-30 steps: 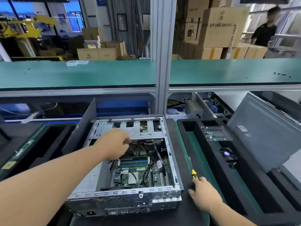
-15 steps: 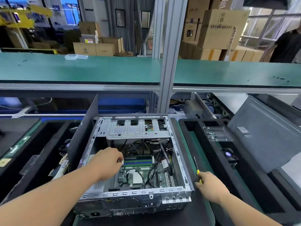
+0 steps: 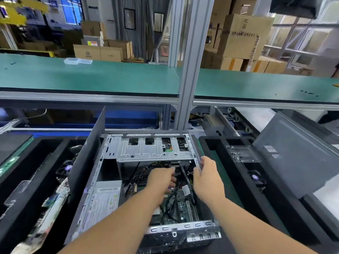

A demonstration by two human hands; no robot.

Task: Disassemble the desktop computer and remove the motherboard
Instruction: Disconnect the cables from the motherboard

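Note:
The open desktop case (image 3: pixel 183 230) lies on its side in the middle of the bench. A silver drive cage (image 3: pixel 146 151) spans its far end, and the power supply (image 3: pixel 104 198) fills its left side. The green motherboard (image 3: pixel 183 208) shows at the bottom, under a tangle of black cables (image 3: pixel 141 173). My left hand (image 3: pixel 161 180) is down inside the case with its fingers curled round some of those cables. My right hand (image 3: pixel 207 178) grips the case's right wall just below the drive cage, thumb inside and fingers outside. No screwdriver is in view.
A dark panel (image 3: pixel 86 171) stands upright along the case's left side. The black foam tray on the left (image 3: pixel 23 180) holds removed boards. On the right, another black tray (image 3: pixel 275 198) holds a fan (image 3: pixel 255 177) and a clear bracket (image 3: pixel 242 154), with a grey side panel (image 3: pixel 293 153) leaning on it. An aluminium post (image 3: pixel 187 88) rises behind.
My right hand has left the screwdriver on the mat and moved up and left to the case's right wall. My left hand has shifted right, deeper into the cables.

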